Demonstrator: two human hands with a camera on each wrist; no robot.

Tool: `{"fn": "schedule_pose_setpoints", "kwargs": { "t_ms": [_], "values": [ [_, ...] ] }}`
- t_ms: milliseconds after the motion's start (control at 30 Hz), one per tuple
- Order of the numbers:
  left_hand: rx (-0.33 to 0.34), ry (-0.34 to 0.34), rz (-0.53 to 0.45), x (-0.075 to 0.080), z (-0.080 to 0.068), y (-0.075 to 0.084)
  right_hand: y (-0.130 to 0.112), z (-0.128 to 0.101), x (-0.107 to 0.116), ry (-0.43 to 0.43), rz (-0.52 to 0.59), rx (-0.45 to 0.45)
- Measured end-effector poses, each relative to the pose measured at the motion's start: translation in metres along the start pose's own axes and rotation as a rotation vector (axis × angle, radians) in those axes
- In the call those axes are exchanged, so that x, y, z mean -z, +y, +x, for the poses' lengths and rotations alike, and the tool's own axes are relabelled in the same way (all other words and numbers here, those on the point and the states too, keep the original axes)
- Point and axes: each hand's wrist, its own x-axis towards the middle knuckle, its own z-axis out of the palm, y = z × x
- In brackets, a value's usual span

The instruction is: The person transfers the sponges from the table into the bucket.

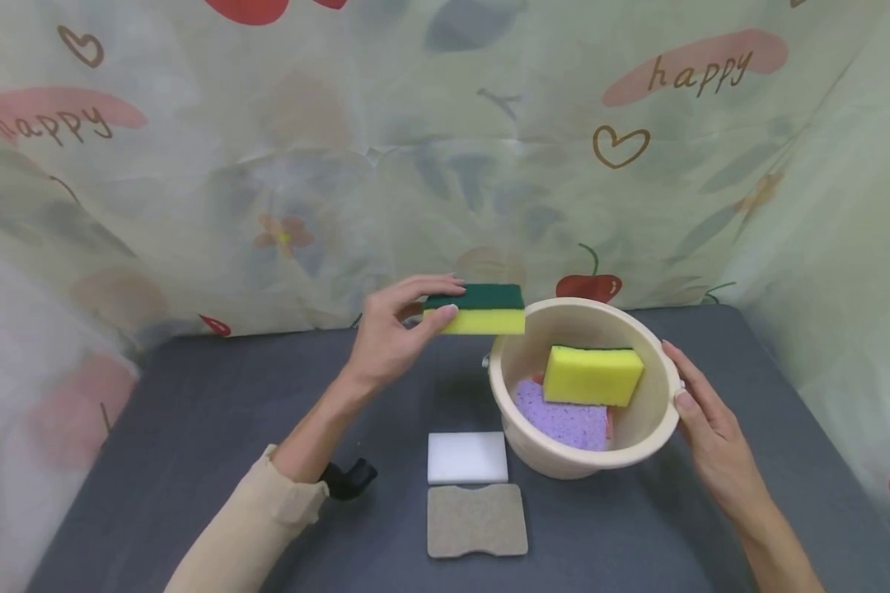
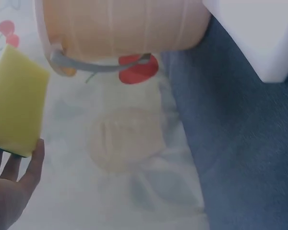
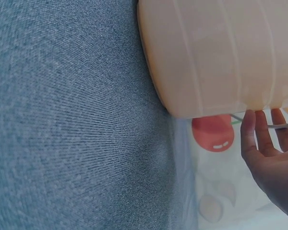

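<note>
A green-and-yellow sponge (image 1: 476,310) held above the table (image 1: 193,428) beside a cream bucket (image 1: 641,436).

Near the middle of the head view, the left hand (image 1: 393,329) pinches the green-and-yellow sponge by its left end, fingers over the green top and thumb under the yellow side, keeping it level and just left of the bucket's rim. The right hand (image 1: 712,428), at centre right, rests with straight fingers against the bucket's outer right wall. Inside the bucket a yellow sponge (image 1: 592,375) lies tilted on a purple sponge (image 1: 559,420). On the table in the lower middle of the frame, a white sponge block (image 1: 466,457) sits just in front of the bucket, and a grey-brown pad (image 1: 477,520) lies just below it. A small black object (image 1: 348,478) sits beside the left sleeve (image 1: 252,527).
</note>
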Motion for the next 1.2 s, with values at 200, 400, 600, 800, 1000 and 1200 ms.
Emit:
{"fn": "schedule_pose_setpoints", "kwargs": {
  "t_ms": [200,400,600,800,1000,1200],
  "values": [
    [-0.002,-0.056,-0.02,-0.012,0.008,0.03,0.001,0.0,0.0,0.003,0.016,-0.001],
    [0.007,-0.075,-0.018,-0.03,0.014,0.015,0.001,0.0,0.0,0.006,0.017,0.001],
    [0.076,-0.085,0.0,-0.045,0.022,0.019,0.002,0.0,0.0,0.009,0.018,0.004],
    [0.137,-0.069,0.105,-0.057,0.026,0.026,0.003,0.001,0.0,0.008,0.052,0.018],
    [0.152,-0.078,0.145,-0.07,0.03,0.027,0.002,0.0,-0.001,0.014,0.01,-0.001],
    [0.169,-0.108,0.205,-0.083,0.032,0.026,0.002,0.0,0.0,0.009,0.054,0.022]
  ]
}}
